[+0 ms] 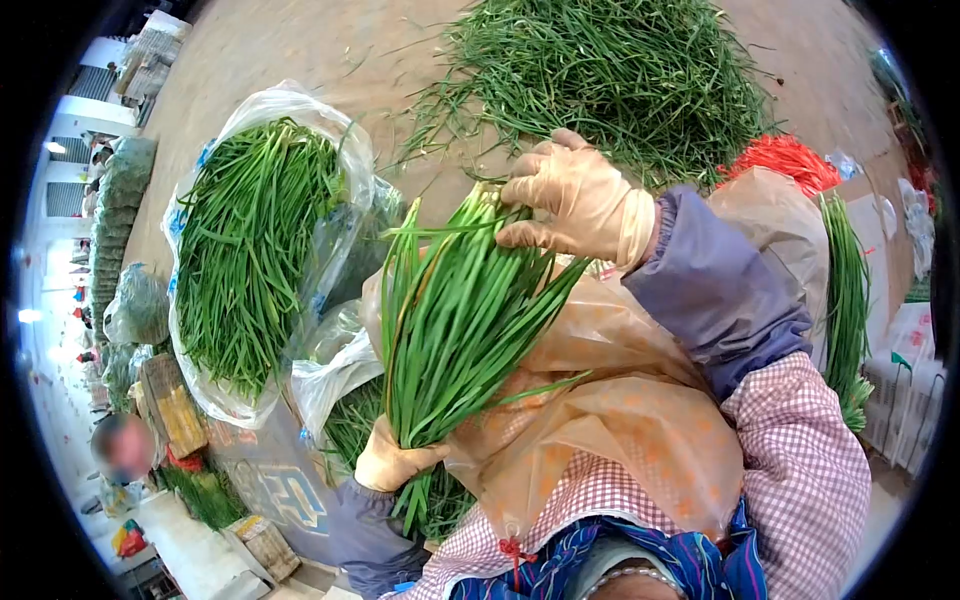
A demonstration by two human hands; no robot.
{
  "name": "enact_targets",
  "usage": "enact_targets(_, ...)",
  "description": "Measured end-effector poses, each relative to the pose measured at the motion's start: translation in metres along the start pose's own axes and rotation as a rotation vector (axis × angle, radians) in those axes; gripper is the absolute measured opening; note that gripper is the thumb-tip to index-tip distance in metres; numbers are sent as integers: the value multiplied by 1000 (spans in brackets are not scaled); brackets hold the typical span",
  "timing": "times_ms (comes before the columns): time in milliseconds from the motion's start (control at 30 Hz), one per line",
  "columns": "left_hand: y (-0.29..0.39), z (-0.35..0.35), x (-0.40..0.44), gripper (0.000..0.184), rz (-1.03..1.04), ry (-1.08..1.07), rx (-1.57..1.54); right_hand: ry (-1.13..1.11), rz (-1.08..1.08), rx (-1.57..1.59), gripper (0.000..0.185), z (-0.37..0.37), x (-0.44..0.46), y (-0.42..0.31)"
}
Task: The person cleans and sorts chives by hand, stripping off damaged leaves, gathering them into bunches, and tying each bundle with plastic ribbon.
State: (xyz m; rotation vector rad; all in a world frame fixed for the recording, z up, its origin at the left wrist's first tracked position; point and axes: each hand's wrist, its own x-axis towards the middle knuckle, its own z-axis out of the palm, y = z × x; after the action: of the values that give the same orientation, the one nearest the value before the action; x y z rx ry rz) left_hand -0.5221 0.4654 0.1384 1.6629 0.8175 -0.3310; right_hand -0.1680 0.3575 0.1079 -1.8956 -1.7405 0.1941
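Observation:
A bunch of garlic chives (pixel 460 320) lies slanted before my chest, pale stem ends up and leaf tips down. My left hand (pixel 395 458), in a pale glove, is closed around its lower leafy part. My right hand (pixel 580 200), gloved too, is at the pale stem ends, thumb below and fingers curled over them; its exact grip is partly hidden. One loose blade sticks out sideways near the right thumb. Beneath the bunch, a translucent orange-brown plastic apron (pixel 610 400) covers my lap.
A large heap of loose chives (pixel 610 80) lies on the floor ahead. At left stands a clear plastic bag (pixel 290 105) filled with chives. Red ties (pixel 780 163) lie at right, near another chive bunch (pixel 845 290). A person (pixel 122 447) is at far left.

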Motion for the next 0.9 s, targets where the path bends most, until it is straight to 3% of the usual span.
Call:
enact_targets(67, 2, 3, -3, 42, -42, 20, -41, 43, -90, 39, 28, 11, 2, -2)
enact_targets(200, -5, 2, -3, 44, 9, 17, 82, 90, -81, -1, 20, 29, -3, 6)
enact_targets(300, -15, 2, 2, 47, 64, -11, 152, 228, -62, 156, 16, 44, -9, 12)
enact_targets(367, -12, 4, 1, 50, 43, 1, 74, 260, -43, 124, 15, 42, -13, 14)
enact_targets(433, -13, 4, -1, 53, 19, 18, 28, 489, 70, 443, 14, 66, -18, 52)
enact_targets(500, -17, 5, -3, 56, -9, 37, 6, 403, 351, 318, 20, 44, -12, 71)
enact_targets(533, -16, 6, -5, 57, -7, 42, 4, 202, 556, 20, 24, 14, -7, 70)
enact_targets(567, -13, 5, -6, 58, -4, 44, 3, 311, 395, -257, 31, 13, -11, 82)
enact_targets(600, -8, 5, -6, 60, 0, 44, 2, 356, 318, -251, 33, -1, -8, 64)
enact_targets(667, -3, 8, -4, 62, 15, 75, 71, 162, 187, 210, 36, -20, 2, 24)
enact_targets(733, -4, 6, 0, 62, 22, 65, 35, -175, -117, 36, 44, -18, 8, -4)
enact_targets(800, 11, 8, 1, 64, 14, 77, 123, -280, -243, 148, 50, 2, 16, -16)
enact_targets(867, 22, 12, -1, 66, 21, 112, 162, -192, -385, 369, 32, 26, 21, -19)
enact_targets(900, 27, 10, -4, 68, -33, 90, 186, -235, -322, 492, 28, 25, 22, -24)
